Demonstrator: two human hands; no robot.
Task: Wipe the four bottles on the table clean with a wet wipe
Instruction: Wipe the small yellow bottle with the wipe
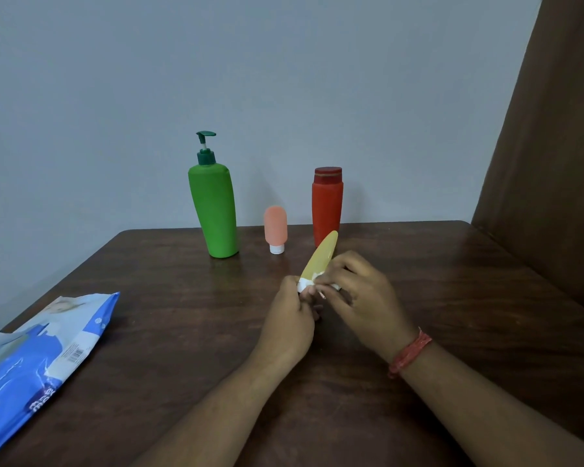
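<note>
My left hand [292, 315] has its fingers [305, 291] curled round the white cap end of the yellow tube [321, 256], gripping it low. My right hand [358, 291] is curled in from the 3 o'clock side, its fingers pinching a small white wad that I take to be the wet wipe [317, 276] against the tube's neck. How much of the wipe is bunched inside that hand I cannot tell. The tube is lifted off the desk [452, 298], tilted with its rounded tail pointing toward 1 o'clock, in front of the red bottle [327, 210].

The tube looks like soft, squeezable plastic and light, so I judge it will flex under a firm rub and may slip once damp. The stiff cap is the sensible place to anchor it while the wipe travels up the body. Squeezing the middle hard risks popping the cap.

Further out, at 12 o'clock, the small pink tube [275, 227] stands on its white cap and looks easy to tip. At 11 o'clock the tall green pump bottle [214, 210] seems rigid and heavier; I would take it round the waist, not by the pump. The red bottle looks stiff, good to grasp mid-body. The blue wipes pack [38, 358] lies at 9 o'clock, well apart.
</note>
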